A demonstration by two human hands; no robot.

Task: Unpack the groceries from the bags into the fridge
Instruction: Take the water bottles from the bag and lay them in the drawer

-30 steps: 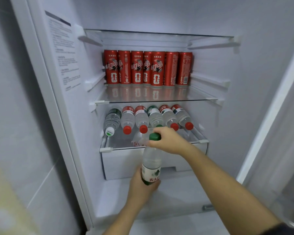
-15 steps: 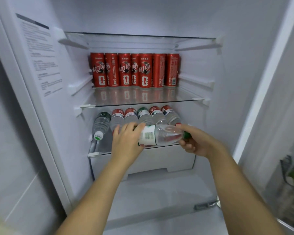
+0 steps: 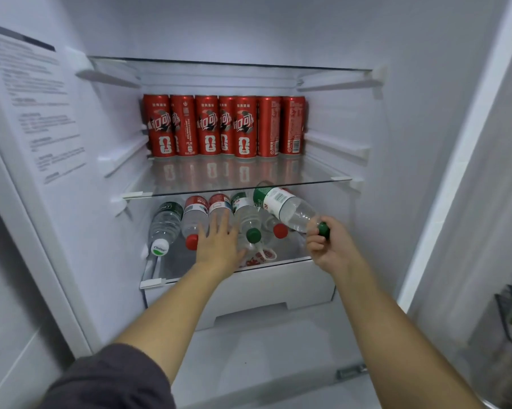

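Observation:
My right hand (image 3: 330,249) grips the green cap end of a clear water bottle (image 3: 287,206), which lies tilted on top of the row of bottles, its base pointing into the fridge. My left hand (image 3: 219,242) is flat with straight fingers on the lying water bottles (image 3: 194,219) of the lower glass shelf (image 3: 172,270). Several bottles with red, green and white caps lie side by side there, caps toward me. A row of red soda cans (image 3: 224,126) stands at the back of the middle glass shelf (image 3: 234,175).
The fridge's left inner wall carries a printed label (image 3: 39,113). A white drawer (image 3: 249,293) sits under the bottle shelf, with the white fridge floor (image 3: 249,349) below. Another glass shelf (image 3: 231,64) runs above the cans. At the right stands the door frame (image 3: 455,160).
The bottle went from upright in both hands to lying tilted over the row inside the shelf. My left hand let go of it and now rests on the lying bottles.

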